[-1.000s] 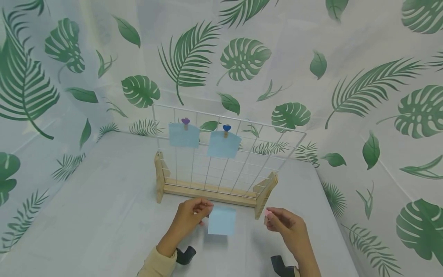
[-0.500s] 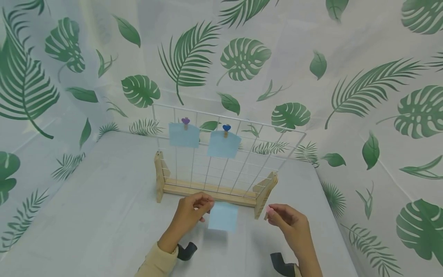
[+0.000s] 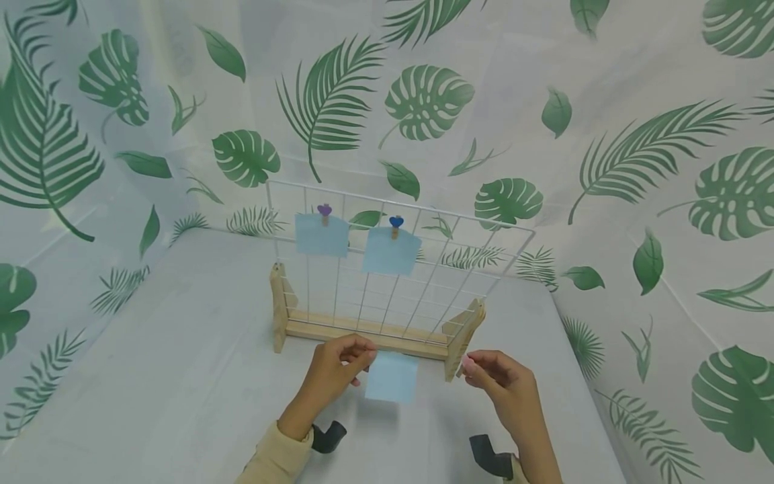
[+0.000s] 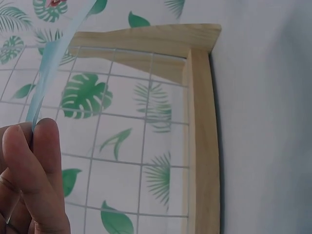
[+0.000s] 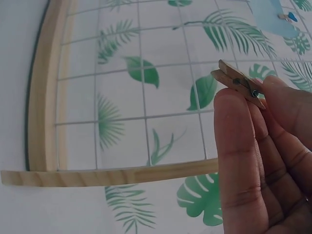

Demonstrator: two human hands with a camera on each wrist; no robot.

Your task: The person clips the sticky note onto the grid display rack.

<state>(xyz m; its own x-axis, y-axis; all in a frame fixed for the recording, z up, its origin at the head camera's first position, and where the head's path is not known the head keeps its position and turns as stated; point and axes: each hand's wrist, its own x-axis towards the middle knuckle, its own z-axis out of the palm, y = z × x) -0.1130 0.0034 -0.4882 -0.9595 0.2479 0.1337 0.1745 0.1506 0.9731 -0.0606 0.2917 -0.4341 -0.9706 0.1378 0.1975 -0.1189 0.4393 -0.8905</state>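
A light blue square of paper [image 3: 392, 378] hangs above the table, its upper left corner pinched between the thumb and finger of my left hand [image 3: 335, 368]. In the left wrist view the paper [image 4: 47, 80] shows nearly edge-on. My right hand [image 3: 508, 384] pinches a small wooden clothespin [image 5: 237, 83] with a pink end, to the right of the paper. Behind both hands stands a white wire grid [image 3: 423, 296] in a wooden stand [image 3: 369, 338]. Two blue papers hang on it: the left paper [image 3: 320, 238] under a purple-heart clothespin [image 3: 324, 214], the other paper [image 3: 391, 254] under a blue-heart clothespin [image 3: 396, 226].
The grid stand rests on a white table [image 3: 199, 349]. A leaf-printed curtain [image 3: 423, 40] rises behind and on both sides. Black curved pieces [image 3: 329, 437] sit at both wrists.
My left hand has risen slightly with the paper, moving a little forward and right. My right hand has also moved up slightly with the clothespin. The hanging papers have stayed put.
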